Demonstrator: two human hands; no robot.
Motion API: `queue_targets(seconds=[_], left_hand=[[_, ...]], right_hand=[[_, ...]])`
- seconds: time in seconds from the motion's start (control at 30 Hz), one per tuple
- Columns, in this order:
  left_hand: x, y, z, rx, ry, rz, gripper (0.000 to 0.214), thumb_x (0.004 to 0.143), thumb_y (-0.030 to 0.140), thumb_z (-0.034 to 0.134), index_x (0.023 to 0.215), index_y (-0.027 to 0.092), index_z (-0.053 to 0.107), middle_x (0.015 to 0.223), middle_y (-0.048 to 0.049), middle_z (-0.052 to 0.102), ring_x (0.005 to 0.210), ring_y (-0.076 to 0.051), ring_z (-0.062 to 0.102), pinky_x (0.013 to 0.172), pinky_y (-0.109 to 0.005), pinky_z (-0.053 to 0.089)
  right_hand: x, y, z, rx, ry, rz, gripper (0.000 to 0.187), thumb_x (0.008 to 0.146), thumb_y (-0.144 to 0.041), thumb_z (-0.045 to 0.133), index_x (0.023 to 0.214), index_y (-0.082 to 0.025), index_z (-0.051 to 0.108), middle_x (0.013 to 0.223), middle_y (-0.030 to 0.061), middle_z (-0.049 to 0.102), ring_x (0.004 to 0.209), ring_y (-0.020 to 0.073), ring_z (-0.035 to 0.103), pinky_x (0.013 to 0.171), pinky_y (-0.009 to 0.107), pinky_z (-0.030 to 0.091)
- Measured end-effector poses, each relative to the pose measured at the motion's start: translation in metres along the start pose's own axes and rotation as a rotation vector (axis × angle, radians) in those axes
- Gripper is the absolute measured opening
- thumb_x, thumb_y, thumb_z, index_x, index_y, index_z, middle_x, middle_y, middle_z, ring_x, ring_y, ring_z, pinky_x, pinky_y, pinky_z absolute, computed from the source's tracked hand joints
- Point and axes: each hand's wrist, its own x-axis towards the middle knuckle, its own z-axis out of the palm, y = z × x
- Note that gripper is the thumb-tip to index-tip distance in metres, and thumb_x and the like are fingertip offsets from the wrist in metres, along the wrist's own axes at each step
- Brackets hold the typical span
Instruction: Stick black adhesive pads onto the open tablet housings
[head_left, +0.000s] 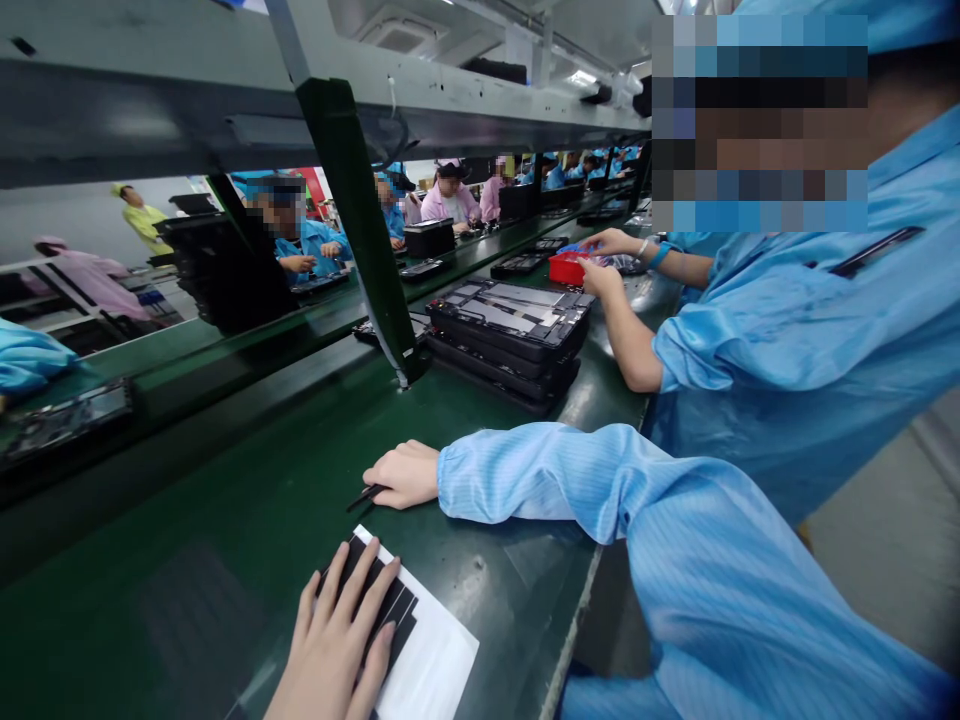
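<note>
My left hand point(337, 625) lies flat with fingers spread on a white sheet point(442, 650) that carries black adhesive strips point(401, 612). The sheet rests on the green workbench, and part of the strips is hidden under my fingers. Just beyond the sheet's far corner, my right hand point(405, 474) rests low over the bench, its fingers closed around black tweezers point(365, 497). Their tips point left and toward me, apart from the sheet.
A stack of black trays point(510, 330) with device parts stands past my right hand, beside a slanted green post point(367, 230). A co-worker in blue point(787, 330) works at my right near a red bin point(568, 267). A shelf point(187, 100) hangs overhead.
</note>
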Motion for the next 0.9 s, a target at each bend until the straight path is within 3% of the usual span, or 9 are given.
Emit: queue_targets(seconds=[0.43,0.6,0.77,0.9], left_hand=[[-0.002,-0.001,0.001,-0.005,0.013,0.006,0.043,0.089,0.029,0.026,0.132,0.031,0.029,0.139,0.0006,0.027,0.129,-0.026,0.020,0.097,-0.054,0.031],[0.000,-0.006,-0.006,-0.026,-0.062,0.076,0.046,0.088,0.030,0.030,0.134,0.030,0.025,0.140,-0.0022,0.023,0.129,-0.029,0.018,0.094,-0.055,0.033],[0.003,0.000,-0.022,-0.124,-0.185,0.024,0.042,0.090,0.032,0.026,0.132,0.026,0.030,0.140,-0.0030,0.023,0.130,-0.028,0.014,0.100,-0.055,0.023],[0.004,0.004,-0.030,-0.180,-0.199,-0.011,0.042,0.090,0.033,0.024,0.130,0.023,0.032,0.139,-0.0062,0.025,0.130,-0.030,0.013,0.101,-0.054,0.019]], right_hand=[[0.001,0.001,0.001,-0.006,0.009,0.003,0.025,0.082,-0.038,0.039,0.094,-0.023,0.055,0.094,0.0017,0.061,0.079,0.0217,0.058,0.059,0.031,0.042],[0.003,0.004,0.005,-0.006,0.016,-0.062,0.024,0.081,-0.036,0.040,0.093,-0.022,0.055,0.093,0.0026,0.062,0.078,0.0201,0.058,0.057,0.027,0.039],[0.002,0.008,0.010,0.129,0.043,-0.096,0.016,0.078,-0.029,0.046,0.082,-0.018,0.057,0.085,0.0040,0.061,0.077,0.0182,0.056,0.060,0.025,0.034],[0.005,0.013,0.013,0.218,0.048,-0.084,0.011,0.075,-0.025,0.051,0.075,-0.017,0.058,0.075,0.0029,0.060,0.071,0.0153,0.053,0.062,0.023,0.032]])
